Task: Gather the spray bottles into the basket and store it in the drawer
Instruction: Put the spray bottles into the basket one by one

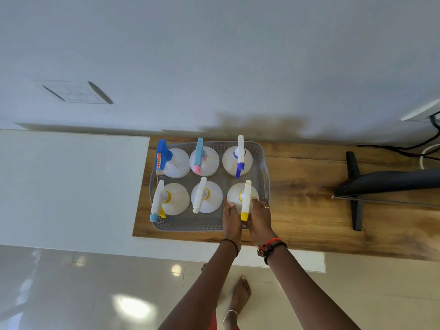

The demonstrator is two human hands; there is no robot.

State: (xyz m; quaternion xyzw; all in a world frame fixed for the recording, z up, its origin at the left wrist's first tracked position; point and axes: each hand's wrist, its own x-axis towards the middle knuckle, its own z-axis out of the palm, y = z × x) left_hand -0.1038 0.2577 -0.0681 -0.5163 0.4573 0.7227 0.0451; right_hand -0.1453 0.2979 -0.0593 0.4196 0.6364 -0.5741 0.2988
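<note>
A grey plastic basket (263, 160) stands on the wooden counter (304, 210) and holds several white spray bottles in two rows. The near right bottle (238, 195) has a white trigger head with a yellow nozzle. My left hand (231, 219) and my right hand (258, 216) both clasp this bottle, one on each side of its body. It stands upright inside the basket's near right corner. The other bottles, such as the one with a blue head (175, 163) at the far left, stand untouched.
A black monitor stand (354, 194) sits on the counter to the right of the basket, with cables (428, 139) behind it. A white wall with a switch plate (76, 92) rises behind. The white cabinet top (71, 186) lies left; glossy floor tiles and my bare feet are below.
</note>
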